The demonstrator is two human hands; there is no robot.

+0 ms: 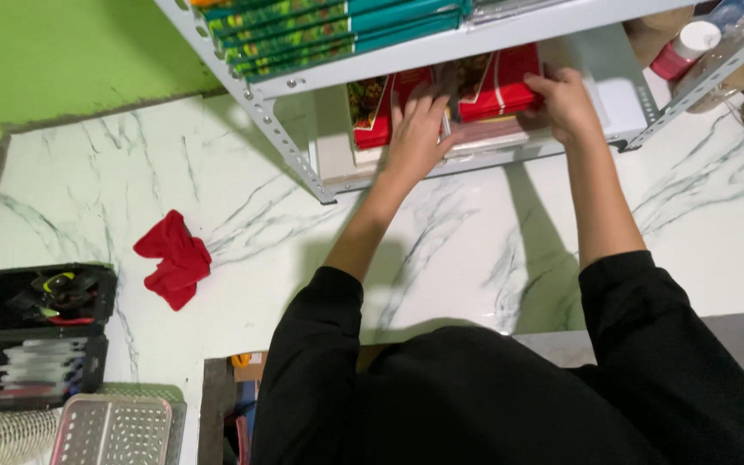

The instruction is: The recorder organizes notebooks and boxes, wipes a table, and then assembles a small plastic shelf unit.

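Observation:
Both my arms reach into the low level of a white metal shelf rack [303, 168]. My left hand [417, 129] lies with fingers spread on flat red packages [374, 108] on the bottom shelf. My right hand [566, 99] grips the right end of a red package stack [503, 82], fingers curled over its edge. Black sleeves cover my upper arms.
Teal and green boxes [320, 26] lie on the shelf above. A red cloth [174, 258] lies on the white marble floor. At lower left stand an open black tool case [40, 331], a metal mesh basket [114, 426] and a wire coil. A pink-capped bottle [686, 47] stands at upper right.

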